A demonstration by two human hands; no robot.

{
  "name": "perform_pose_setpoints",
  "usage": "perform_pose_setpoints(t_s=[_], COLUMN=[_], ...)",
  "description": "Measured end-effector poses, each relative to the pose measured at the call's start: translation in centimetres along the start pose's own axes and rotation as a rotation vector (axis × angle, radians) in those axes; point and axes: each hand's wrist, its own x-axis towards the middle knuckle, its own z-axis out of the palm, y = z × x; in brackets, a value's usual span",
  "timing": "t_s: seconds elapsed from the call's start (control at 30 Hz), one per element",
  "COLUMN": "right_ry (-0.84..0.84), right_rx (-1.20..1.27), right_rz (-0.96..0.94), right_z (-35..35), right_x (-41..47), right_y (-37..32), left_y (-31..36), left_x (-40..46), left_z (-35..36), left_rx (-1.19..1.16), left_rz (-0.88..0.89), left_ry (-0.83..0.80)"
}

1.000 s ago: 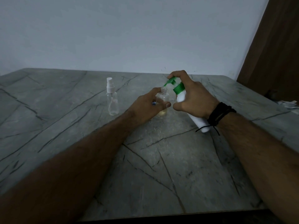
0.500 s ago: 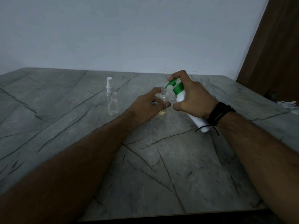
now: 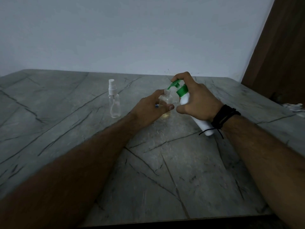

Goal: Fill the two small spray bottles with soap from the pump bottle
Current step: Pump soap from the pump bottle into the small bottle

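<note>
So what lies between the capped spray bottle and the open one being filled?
In the head view, only bare marble table between the capped spray bottle and the left hand, which wraps the open bottle.

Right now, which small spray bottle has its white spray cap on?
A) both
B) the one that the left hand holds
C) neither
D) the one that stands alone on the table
D: the lone spray bottle wears its white cap, while the held bottle in the left hand shows an open neck.
</note>
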Motion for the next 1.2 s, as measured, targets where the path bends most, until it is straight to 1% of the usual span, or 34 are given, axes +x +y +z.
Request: perform_pose_setpoints(t_s=[0.73, 1.2], right_ry=[-0.02, 0.011], right_rx=[-0.004, -0.002], right_rz=[0.007, -0.011], right_z=[0.0, 0.01], right_x=[0.01, -0.09], right_y=[0.02, -0.03], left_y=[0.38, 0.19], left_x=[-0.01, 0.11], left_z=[-0.07, 0.03], left_rx=[0.0, 0.002], left_rz=[-0.017, -0.012], left_ry=[-0.01, -0.015])
